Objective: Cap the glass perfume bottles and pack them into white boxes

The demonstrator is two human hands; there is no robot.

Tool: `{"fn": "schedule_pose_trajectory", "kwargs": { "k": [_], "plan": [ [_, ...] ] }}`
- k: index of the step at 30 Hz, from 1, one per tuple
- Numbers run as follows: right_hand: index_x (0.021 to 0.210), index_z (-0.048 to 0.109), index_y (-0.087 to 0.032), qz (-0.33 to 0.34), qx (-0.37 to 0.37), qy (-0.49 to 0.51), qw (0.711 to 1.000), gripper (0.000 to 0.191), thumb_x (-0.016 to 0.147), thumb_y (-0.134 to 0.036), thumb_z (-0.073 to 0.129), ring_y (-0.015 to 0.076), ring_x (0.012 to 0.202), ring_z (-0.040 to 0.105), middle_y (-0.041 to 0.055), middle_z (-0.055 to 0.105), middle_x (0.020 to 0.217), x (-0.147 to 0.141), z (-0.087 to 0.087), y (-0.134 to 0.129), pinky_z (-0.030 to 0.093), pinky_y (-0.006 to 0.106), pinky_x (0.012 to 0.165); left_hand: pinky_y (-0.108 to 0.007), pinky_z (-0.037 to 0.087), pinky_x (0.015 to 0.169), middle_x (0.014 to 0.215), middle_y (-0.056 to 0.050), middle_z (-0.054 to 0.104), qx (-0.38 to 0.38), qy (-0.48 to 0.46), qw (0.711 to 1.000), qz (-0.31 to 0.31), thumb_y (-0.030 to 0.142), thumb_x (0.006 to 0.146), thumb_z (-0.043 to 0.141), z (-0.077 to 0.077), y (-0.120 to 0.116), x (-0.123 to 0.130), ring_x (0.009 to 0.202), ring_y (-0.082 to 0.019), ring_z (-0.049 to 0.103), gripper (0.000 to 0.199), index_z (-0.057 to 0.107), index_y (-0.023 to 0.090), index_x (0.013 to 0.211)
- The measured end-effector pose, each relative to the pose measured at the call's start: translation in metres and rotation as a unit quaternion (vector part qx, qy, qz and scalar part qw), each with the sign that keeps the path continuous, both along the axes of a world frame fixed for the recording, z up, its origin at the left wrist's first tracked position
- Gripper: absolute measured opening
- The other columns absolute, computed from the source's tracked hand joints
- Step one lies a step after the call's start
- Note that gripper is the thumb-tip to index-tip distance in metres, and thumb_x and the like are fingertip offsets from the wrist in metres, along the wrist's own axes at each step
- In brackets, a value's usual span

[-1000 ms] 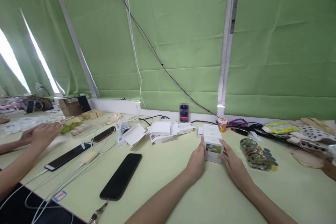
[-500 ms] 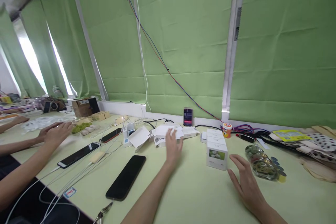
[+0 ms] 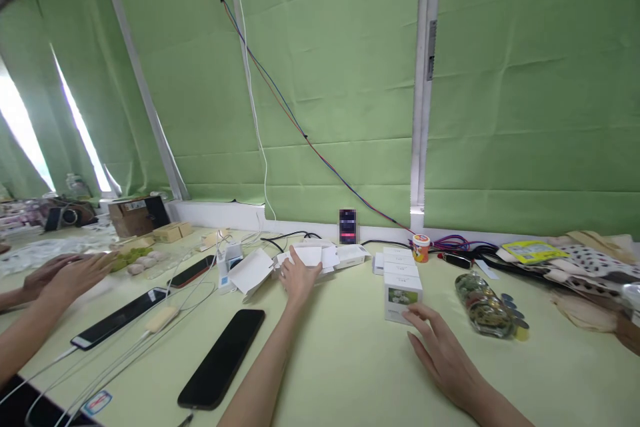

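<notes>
My left hand [image 3: 299,278] rests among unfolded white cartons [image 3: 327,257], its fingers spread against the white card; no firm grip shows. A folded-out white carton [image 3: 253,271] lies to its left. On the right, my right hand [image 3: 440,350] is open, thumb apart from the fingers. Its fingertips are at the lower right corner of the front box in a row of small white boxes [image 3: 395,310]. That box has a green picture on its front; whether the fingers touch it I cannot tell.
A black phone [image 3: 223,360] lies left of my left forearm, with cabled phones [image 3: 120,317] beyond. Another person's hands [image 3: 75,277] are at far left. A clear-wrapped stack [image 3: 483,303], round discs [image 3: 515,310], an orange tub [image 3: 421,250] and a propped-up phone [image 3: 347,227] also stand about.
My left hand has moved down and left onto the white cartons. My right hand has come left to the front box's corner. The view has turned slightly right.
</notes>
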State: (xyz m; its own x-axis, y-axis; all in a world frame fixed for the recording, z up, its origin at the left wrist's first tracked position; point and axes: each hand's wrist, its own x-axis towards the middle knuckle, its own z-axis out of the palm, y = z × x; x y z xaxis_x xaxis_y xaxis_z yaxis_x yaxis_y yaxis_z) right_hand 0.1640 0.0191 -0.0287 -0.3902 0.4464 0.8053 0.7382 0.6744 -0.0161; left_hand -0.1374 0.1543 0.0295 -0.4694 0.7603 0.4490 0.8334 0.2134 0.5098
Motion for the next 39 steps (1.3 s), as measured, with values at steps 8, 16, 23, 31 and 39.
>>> {"fn": "schedule_pose_trajectory", "kwargs": {
  "k": [8,16,23,31,39],
  "plan": [
    [0.126,0.047,-0.021,0.022,-0.008,0.009,1.0,0.032,0.095,-0.02,0.042,0.0258,0.105,0.062,0.0142,0.057,0.117,0.001,-0.002,-0.001,0.058,0.04,0.083,-0.047,0.033,0.106,0.14,-0.022,0.039,0.081,0.016,0.991,-0.105,0.047,0.079,0.058,0.032,-0.034,-0.001,0.13,-0.037,0.039,0.09,0.013,0.011,0.147],
    [0.129,0.043,-0.021,0.024,-0.032,0.062,0.997,0.035,0.094,-0.018,0.042,0.025,0.107,0.061,0.0134,0.056,0.117,0.008,0.001,-0.001,0.056,0.04,0.086,-0.042,0.037,0.106,0.145,-0.01,0.041,-0.129,-0.051,0.792,-0.594,0.039,0.072,0.068,0.03,-0.092,0.013,0.128,-0.031,0.043,0.08,0.033,0.023,0.143],
    [0.124,0.047,-0.022,0.028,-0.049,0.076,0.995,0.031,0.094,-0.018,0.042,0.0238,0.106,0.062,0.0116,0.058,0.116,0.007,0.004,-0.002,0.056,0.038,0.086,-0.046,0.035,0.108,0.143,-0.011,0.042,-0.231,0.077,0.811,-0.532,0.032,0.06,0.075,0.016,-0.095,0.008,0.129,-0.035,0.042,0.088,0.041,0.027,0.141],
    [0.122,0.049,-0.02,0.051,-0.038,0.042,0.997,0.03,0.094,-0.014,0.039,0.0222,0.103,0.065,0.0134,0.062,0.112,-0.003,0.012,-0.008,0.058,0.036,0.085,-0.046,0.032,0.111,0.143,-0.007,0.045,-0.118,0.163,0.902,-0.381,0.016,0.076,0.053,0.033,-0.063,0.02,0.139,-0.029,0.03,0.051,0.054,0.025,0.127],
    [0.118,0.052,-0.018,0.062,-0.004,0.0,0.998,0.035,0.089,-0.006,0.038,0.0209,0.094,0.068,0.0137,0.067,0.105,-0.01,0.011,-0.008,0.058,0.03,0.077,-0.055,0.002,0.116,0.145,-0.019,0.042,-0.143,0.237,0.905,-0.325,0.014,0.07,0.062,0.013,0.029,0.078,0.146,-0.034,0.008,0.072,0.04,0.015,0.138]
  ]
}}
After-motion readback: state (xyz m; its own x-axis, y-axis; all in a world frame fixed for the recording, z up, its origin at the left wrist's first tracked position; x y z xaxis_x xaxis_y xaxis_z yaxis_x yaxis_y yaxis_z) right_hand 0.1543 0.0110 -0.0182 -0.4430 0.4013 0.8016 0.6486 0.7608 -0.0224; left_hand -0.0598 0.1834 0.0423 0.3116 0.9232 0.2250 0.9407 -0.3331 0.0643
